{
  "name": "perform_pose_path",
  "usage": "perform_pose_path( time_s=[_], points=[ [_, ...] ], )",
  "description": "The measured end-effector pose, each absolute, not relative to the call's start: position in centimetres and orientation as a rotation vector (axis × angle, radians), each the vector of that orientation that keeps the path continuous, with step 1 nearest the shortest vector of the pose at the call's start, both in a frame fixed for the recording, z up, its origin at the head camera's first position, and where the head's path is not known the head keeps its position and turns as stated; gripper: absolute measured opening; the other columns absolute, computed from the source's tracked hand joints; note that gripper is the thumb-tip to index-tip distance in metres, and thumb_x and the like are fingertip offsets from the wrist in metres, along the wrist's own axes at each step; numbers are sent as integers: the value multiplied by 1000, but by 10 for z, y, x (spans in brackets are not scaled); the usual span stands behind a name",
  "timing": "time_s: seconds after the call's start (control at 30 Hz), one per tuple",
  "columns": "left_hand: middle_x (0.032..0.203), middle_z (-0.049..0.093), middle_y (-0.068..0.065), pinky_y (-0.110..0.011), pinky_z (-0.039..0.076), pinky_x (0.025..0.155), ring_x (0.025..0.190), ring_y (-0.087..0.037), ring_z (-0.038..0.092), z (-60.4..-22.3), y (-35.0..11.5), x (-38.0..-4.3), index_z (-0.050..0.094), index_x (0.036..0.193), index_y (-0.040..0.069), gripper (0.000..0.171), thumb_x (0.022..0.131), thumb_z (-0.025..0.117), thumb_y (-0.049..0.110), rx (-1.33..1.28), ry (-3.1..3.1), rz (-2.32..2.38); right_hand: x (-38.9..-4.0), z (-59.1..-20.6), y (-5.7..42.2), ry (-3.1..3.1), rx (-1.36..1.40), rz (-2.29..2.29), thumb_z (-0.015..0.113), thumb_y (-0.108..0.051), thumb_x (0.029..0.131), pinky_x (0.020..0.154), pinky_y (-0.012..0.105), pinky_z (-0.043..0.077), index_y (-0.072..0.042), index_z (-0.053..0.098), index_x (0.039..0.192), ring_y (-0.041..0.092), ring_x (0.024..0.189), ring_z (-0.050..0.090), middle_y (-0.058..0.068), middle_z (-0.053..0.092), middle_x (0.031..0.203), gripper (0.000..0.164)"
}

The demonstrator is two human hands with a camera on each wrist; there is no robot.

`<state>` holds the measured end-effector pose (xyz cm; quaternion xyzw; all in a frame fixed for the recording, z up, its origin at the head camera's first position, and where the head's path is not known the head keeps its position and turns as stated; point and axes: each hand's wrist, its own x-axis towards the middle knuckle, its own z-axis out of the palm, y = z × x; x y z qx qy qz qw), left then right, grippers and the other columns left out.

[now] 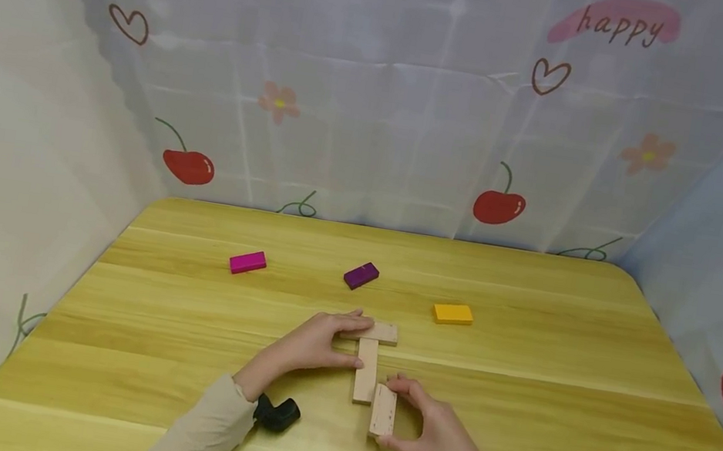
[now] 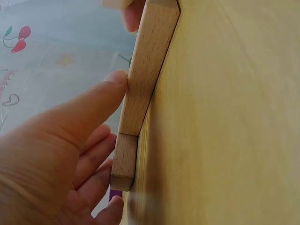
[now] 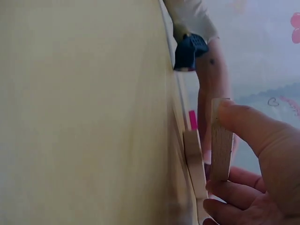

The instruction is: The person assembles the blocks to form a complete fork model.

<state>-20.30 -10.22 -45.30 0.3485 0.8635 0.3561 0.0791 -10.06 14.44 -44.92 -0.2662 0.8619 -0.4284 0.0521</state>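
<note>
Two plain wooden blocks lie flat on the table in a T: a crosswise block [image 1: 385, 332] at the far end and a lengthwise block [image 1: 365, 378] running from it toward me. My left hand [image 1: 315, 339] rests on them, its thumb touching the side of the lengthwise block and its fingers at the left part of the crosswise one. In the left wrist view, the thumb [image 2: 110, 89] lies fairly straight. My right hand [image 1: 439, 433] pinches a third wooden block [image 1: 383, 412] by its ends, thumb near, fingers far. The right wrist view shows this block [image 3: 221, 147] raised off the table.
Farther back on the table [image 1: 550, 324] lie a pink block [image 1: 248, 262], a purple block [image 1: 361, 275] and a yellow block [image 1: 453, 314]. A black device [image 1: 279, 414] sits at the left wrist. Printed curtains [image 1: 382, 88] hang behind the table and at its sides.
</note>
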Motion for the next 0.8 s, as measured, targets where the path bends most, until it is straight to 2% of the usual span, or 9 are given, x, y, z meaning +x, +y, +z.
perform_pose_path(
  time_s=[0.13,0.4,0.67,0.8],
  points=[
    [140,43,-4,-32,26,106,133,-13,29,-454,-102,-203,49,137,9,64,82,72,33,1039,2578,1066,-92,-451,140,2594,-782,-1270,73,-47,76,96,44,39,-12,51,126,24,120,48,11,52,132,65],
    [140,43,-8,-36,28,105,133,-16,30,-452,-103,-204,50,137,8,64,83,72,34,1050,2581,1074,-82,-453,138,2559,-756,-1237,72,-50,77,96,51,36,-16,50,129,31,124,42,20,42,138,66],
    [141,43,-8,-35,29,105,133,-15,29,-452,-103,-203,49,137,8,64,83,72,34,1035,2582,1062,-79,-454,137,2587,-755,-1133,71,-48,77,93,64,31,-13,49,135,49,125,32,18,35,143,71],
    [140,43,-7,-34,28,105,133,-15,29,-451,-102,-203,50,137,8,64,82,72,33,1033,2577,1070,-79,-455,137,2599,-772,-1167,71,-48,77,96,59,32,-9,42,139,40,126,36,13,40,142,78]
  ],
)
